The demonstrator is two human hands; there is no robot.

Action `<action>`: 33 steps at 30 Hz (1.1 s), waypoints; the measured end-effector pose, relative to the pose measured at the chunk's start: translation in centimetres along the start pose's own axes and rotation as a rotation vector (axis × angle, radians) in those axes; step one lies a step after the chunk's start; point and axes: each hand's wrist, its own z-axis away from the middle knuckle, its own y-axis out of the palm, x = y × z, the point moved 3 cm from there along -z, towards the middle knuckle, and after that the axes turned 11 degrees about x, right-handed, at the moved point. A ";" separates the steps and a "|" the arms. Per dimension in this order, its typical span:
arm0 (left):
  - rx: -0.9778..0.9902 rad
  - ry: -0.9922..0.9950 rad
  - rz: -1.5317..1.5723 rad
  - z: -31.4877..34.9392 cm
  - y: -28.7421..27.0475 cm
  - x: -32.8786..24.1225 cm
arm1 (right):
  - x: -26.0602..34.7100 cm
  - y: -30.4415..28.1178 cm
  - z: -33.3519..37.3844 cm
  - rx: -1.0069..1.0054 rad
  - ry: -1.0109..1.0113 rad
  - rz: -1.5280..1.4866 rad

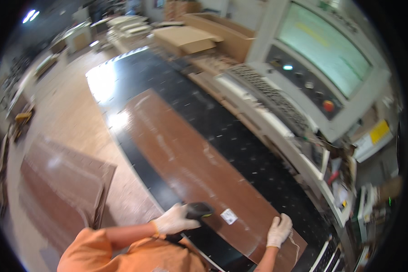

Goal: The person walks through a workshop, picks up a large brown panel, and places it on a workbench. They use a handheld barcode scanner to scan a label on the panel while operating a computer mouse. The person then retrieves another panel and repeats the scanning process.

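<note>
A long brown panel (pixel 181 170) lies on a black worktop, with a small white printed label (pixel 229 216) on its near part. My left hand (pixel 176 219), in a white glove, is wrapped round a dark handheld barcode scanner (pixel 199 210). The scanner's front points right, just left of the label and apart from it. My right hand (pixel 279 231), also gloved, rests on the panel by its right edge, fingers stretched out and slightly apart. Part of the panel's near end is hidden by my right forearm.
The black worktop (pixel 186 99) reaches far ahead. To its right stand a keyboard (pixel 272 93) and a console with a lit screen (pixel 324 45) and a red button (pixel 328 106). Brown panels (pixel 68 177) are stacked at left. Cardboard boxes (pixel 186 40) sit at the back.
</note>
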 end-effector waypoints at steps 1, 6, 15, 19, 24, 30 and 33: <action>-0.010 0.080 0.064 0.3 0.6 0.3 | -0.1 0.1 0.2 -0.003 -0.003 -0.033; -0.052 -0.216 0.048 1.7 2.2 2.0 | 0.3 -0.4 0.2 0.018 0.096 -0.062; -0.451 0.119 -0.553 5.5 2.1 0.6 | 3.2 -2.1 3.6 -0.161 0.143 -0.054; -0.629 0.724 -0.959 5.5 1.0 -0.2 | 7.2 -1.9 6.4 -0.136 0.228 -0.016; -0.554 0.819 -0.972 4.6 -4.2 0.7 | 14.8 -0.7 7.9 -0.153 0.361 0.004; -0.533 0.923 -0.815 4.7 -10.9 6.6 | 24.6 2.1 8.2 -0.168 0.401 -0.018; -0.535 0.628 -0.660 8.0 -15.1 11.8 | 27.5 3.1 8.1 -0.132 0.394 -0.021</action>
